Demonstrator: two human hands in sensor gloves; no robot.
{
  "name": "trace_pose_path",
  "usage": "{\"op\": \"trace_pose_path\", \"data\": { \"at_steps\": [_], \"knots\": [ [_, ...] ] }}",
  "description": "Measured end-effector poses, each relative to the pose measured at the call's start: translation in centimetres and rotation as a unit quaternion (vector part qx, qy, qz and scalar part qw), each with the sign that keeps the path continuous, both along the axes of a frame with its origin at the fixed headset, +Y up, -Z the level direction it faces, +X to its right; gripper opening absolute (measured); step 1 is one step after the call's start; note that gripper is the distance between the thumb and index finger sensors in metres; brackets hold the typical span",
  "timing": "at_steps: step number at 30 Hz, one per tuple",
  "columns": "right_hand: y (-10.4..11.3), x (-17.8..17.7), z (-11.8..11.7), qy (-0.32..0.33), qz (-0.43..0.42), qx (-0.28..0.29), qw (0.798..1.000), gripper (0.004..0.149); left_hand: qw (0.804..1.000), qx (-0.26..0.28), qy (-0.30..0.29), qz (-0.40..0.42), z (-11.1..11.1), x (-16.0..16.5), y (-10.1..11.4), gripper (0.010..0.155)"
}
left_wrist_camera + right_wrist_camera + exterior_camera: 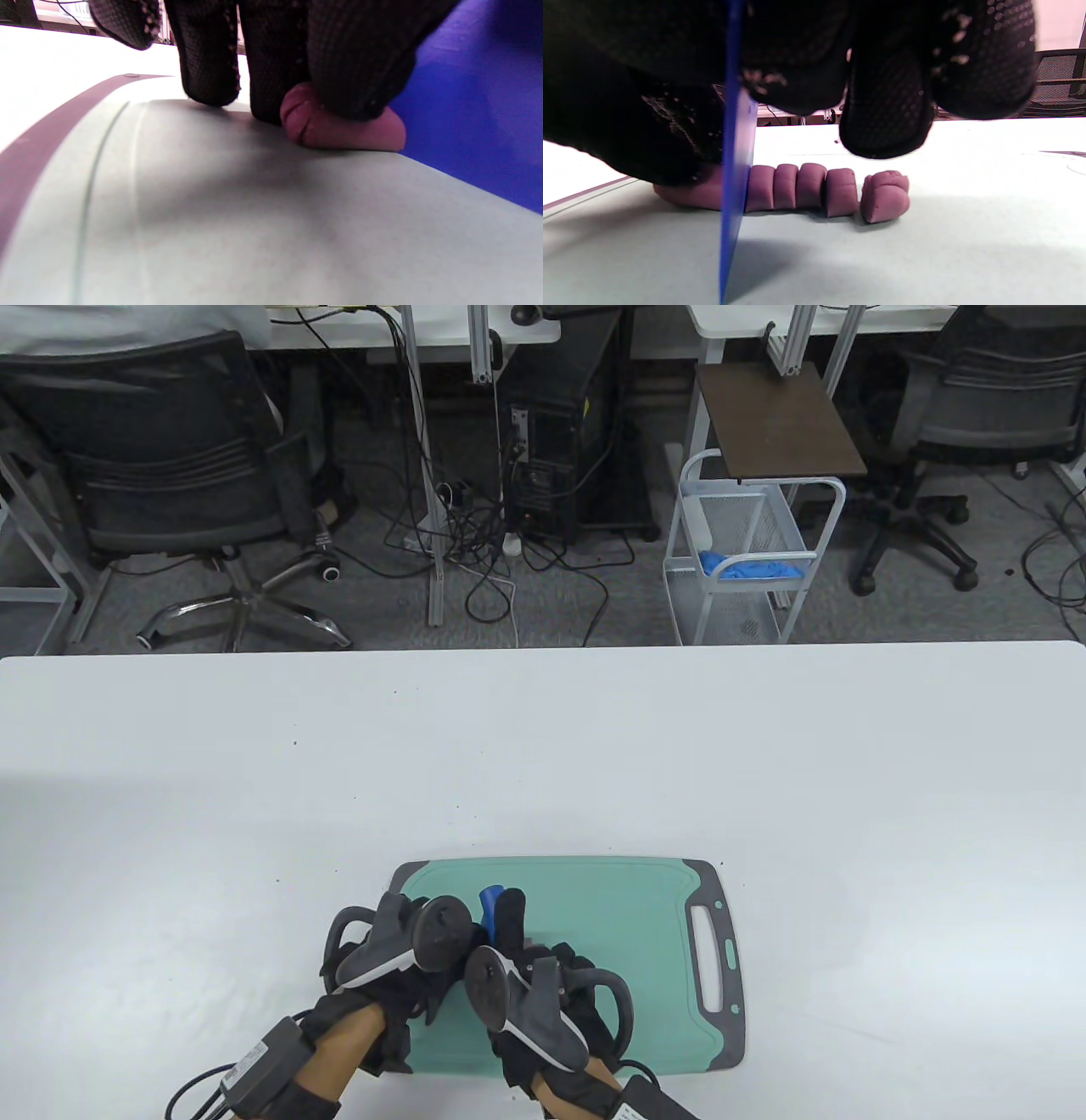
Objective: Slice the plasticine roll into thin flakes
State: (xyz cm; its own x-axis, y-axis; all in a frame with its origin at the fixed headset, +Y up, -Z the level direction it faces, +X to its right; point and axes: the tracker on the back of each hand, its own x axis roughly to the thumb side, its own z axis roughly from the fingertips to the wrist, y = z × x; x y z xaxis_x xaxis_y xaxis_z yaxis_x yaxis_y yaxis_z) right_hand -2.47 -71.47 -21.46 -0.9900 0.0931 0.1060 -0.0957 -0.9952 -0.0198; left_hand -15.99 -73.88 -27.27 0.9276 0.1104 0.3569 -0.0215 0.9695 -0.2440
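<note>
The plasticine roll (687,197) lay on the green cutting board (645,916); left hand (399,959) fingers (271,63) pressed it down. The right hand (543,993) gripped the blue blade (734,169), standing upright against the roll; five cut slices (823,192) lay just beside it.

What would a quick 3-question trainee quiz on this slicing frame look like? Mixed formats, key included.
1. True or false: the plasticine roll lies on the cutting board.
2. How many cut pieces show beside the blue blade in the right wrist view?
3. Which hand steadies the uncut roll: A left hand, B right hand?

Key: 1 true. 2 five. 3 A; its fingers press down on the roll while the right hand holds the blade.
</note>
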Motion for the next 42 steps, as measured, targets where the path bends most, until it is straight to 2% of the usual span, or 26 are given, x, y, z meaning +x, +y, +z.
{"op": "trace_pose_path", "data": {
  "at_steps": [12, 25, 34, 42],
  "knots": [
    [0.3, 0.3, 0.3, 0.001, -0.020, 0.014, 1.000, 0.084, 0.999, 0.026, 0.016, -0.013, 0.1, -0.2, 0.1, 0.056],
    [1.3, 0.7, 0.8, -0.002, -0.042, 0.020, 0.999, 0.084, 0.999, 0.027, 0.022, -0.011, 0.0, -0.3, 0.1, 0.051],
    [1.3, 0.5, 1.1, 0.009, -0.048, -0.011, 0.999, 0.084, 0.999, 0.028, 0.029, 0.000, -0.2, -0.6, 0.1, 0.049],
    [1.4, 0.4, 1.3, 0.010, -0.041, -0.014, 0.999, 0.084, 0.999, 0.030, 0.028, 0.000, -0.2, -0.6, 0.1, 0.049]
  ]
}}
